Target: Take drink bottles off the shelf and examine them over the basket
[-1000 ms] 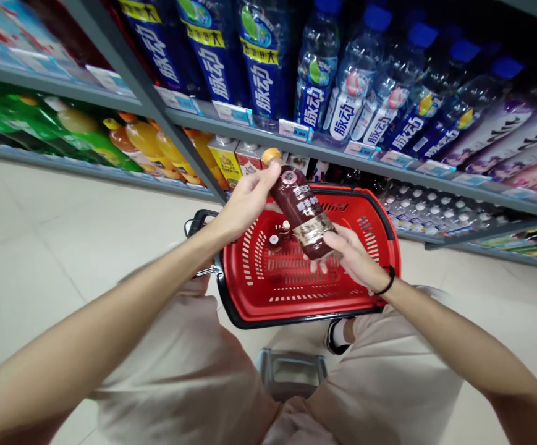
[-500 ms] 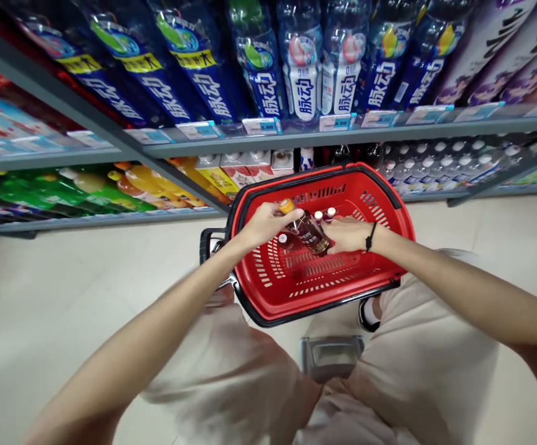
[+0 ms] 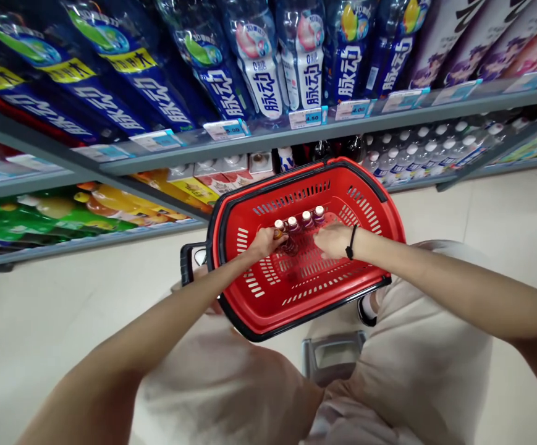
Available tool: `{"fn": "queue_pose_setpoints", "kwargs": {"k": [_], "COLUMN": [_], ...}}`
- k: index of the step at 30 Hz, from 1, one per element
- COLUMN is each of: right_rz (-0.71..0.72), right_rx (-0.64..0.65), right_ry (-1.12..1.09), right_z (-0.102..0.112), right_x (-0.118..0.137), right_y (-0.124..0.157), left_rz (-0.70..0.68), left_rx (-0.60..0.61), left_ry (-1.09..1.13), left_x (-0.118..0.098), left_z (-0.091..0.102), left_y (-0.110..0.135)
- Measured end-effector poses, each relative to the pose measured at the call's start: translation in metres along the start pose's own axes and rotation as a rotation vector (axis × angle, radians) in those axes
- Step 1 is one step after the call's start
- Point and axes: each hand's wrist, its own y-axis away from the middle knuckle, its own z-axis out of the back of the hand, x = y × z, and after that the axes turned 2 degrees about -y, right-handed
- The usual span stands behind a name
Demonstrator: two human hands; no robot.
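Both my hands reach down into a red shopping basket [image 3: 379, 204] on the floor in front of a shop shelf. My left hand [image 3: 264, 241] is closed round the neck of a dark brown drink bottle [image 3: 289, 246], whose body lies low in the basket between my hands. My right hand [image 3: 332, 240], with a black band on the wrist, rests fingers bent on the bottle's other end. Three small capped bottles [image 3: 306, 217] stand in a row at the basket's far side, just beyond my fingers.
Grey shelves [image 3: 268, 133] hold blue drink bottles [image 3: 222, 93] above, cartons [image 3: 217, 179] and orange and green bottles [image 3: 110, 207] below left, white-capped bottles [image 3: 416, 154] at the right. The basket's grey handle [image 3: 333, 353] lies near my knees on the pale tile floor [image 3: 36, 321].
The brown bottle went from held up above the basket down into it, both hands following. The view tilted up along the shelf.
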Motion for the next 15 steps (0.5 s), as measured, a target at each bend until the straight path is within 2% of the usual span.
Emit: {"fn": "queue_pose_setpoints", "kwargs": {"k": [3,9,15], "right_rz": [0.010,0.010,0.024], "right_rx": [-0.026,-0.048,-0.059], "right_ry": [-0.017,-0.042,-0.064], "right_z": [-0.003,-0.010,-0.015], "right_x": [-0.001,-0.003,-0.003], "right_y": [-0.002,-0.006,-0.010], "left_rz": [-0.014,-0.028,-0.069], "left_rx": [0.025,0.089,0.138], "left_ry": [-0.062,-0.228,-0.324], "left_x": [0.003,-0.003,-0.006], "left_z": [-0.006,-0.017,-0.026], "left_y": [-0.003,-0.008,-0.001]}}
